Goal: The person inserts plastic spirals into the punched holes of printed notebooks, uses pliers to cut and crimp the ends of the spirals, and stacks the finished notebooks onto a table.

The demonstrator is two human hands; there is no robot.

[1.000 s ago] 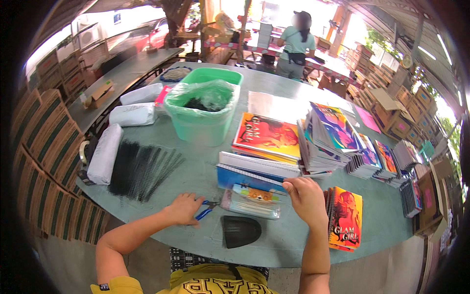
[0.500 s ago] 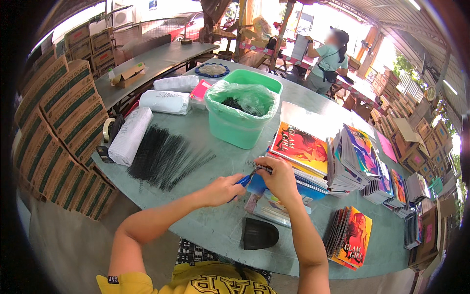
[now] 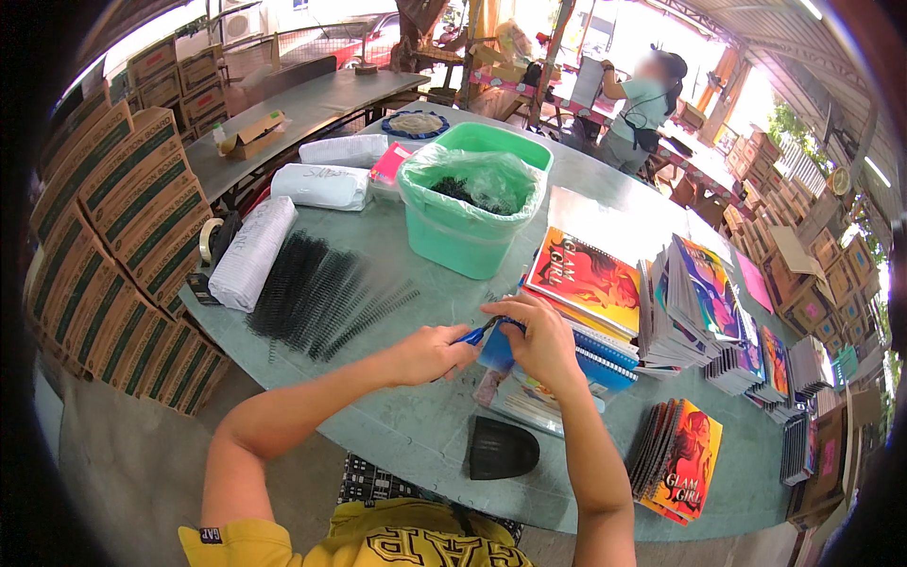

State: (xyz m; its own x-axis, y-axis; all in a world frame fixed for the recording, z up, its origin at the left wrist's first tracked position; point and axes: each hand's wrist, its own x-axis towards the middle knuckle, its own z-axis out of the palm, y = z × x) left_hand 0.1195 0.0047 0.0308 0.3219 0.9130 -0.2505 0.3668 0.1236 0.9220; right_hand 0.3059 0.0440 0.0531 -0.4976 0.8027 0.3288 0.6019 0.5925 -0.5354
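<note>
By the table's (image 3: 416, 425) near edge sits a black rounded block (image 3: 503, 449); beyond it, the left hand (image 3: 439, 355) grips blue-handled pliers (image 3: 471, 335), tips at the curled right hand (image 3: 542, 338), whose hold is unclear, over blue notebooks (image 3: 607, 367). Black coils (image 3: 307, 298) lie toward the left edge, a green bin (image 3: 463, 236) farther back.

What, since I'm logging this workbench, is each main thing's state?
Blue-handled pliers: held; jaw opening unclear.
Left hand: closed around the pliers.
Right hand: bent near pliers' tip; grip unclear.
Green bin: upright, open, plastic-lined, black bits inside.
Black coils: loose, spread flat.
White bundles: wrapped, lying down.
Front spiral notebooks: closed, stacked.
</note>
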